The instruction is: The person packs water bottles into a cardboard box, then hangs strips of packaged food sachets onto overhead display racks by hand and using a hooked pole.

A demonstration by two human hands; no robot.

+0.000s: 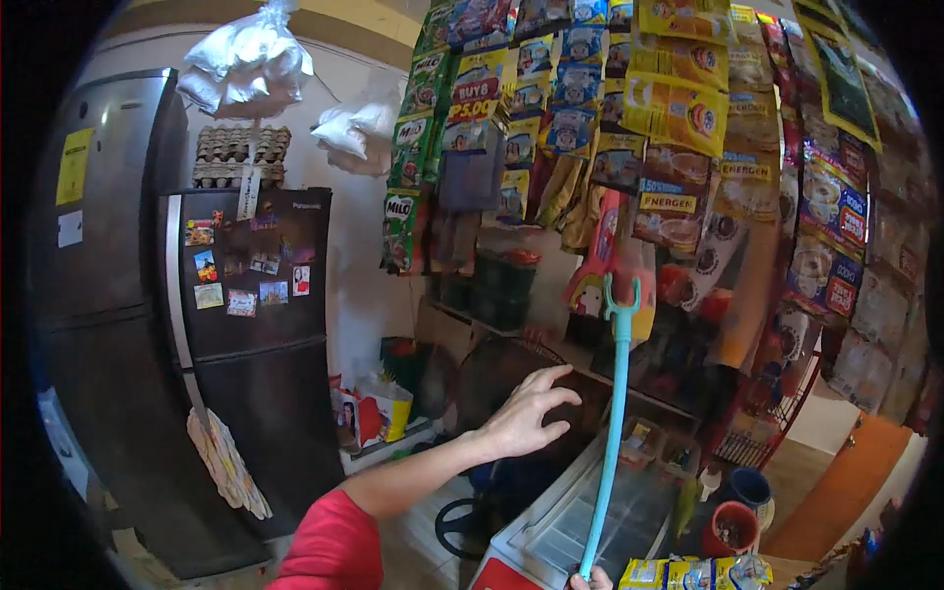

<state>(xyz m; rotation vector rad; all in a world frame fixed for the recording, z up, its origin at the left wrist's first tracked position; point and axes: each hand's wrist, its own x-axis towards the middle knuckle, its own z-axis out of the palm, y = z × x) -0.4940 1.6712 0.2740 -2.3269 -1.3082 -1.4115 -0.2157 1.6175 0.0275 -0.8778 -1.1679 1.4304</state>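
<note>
My right hand (592,580), cut off by the bottom edge, has its grip clenched round the low end of the stick (615,423); I see only part of the fingers, so how hard I squeeze I cannot tell. The stick rises from there past one side of the case (560,521), slightly bowed, to a fork (622,309) whose prongs point up in front of the pink pack (588,285) and below the Energen sachet (674,202). Whether the fork touches anything I cannot tell from here.

My left hand (534,410) is released: fingers spread, holding nothing, beside the middle of the stick and apart from it.

With my hold so low, I judge that a small turn of the wrist swings the fork widely, so the turns should be slow and slight. A firm hold without wringing should stop the shaft rolling and the prongs twisting sideways. The strips hang close together, and a careless prong could snag the wrong one. My eyes belong on the prongs. The left hand could steady the shaft higher up if the fork wobbles. Low down, my elbow should mind the red tub (731,531) and the yellow packs (644,573).
</note>
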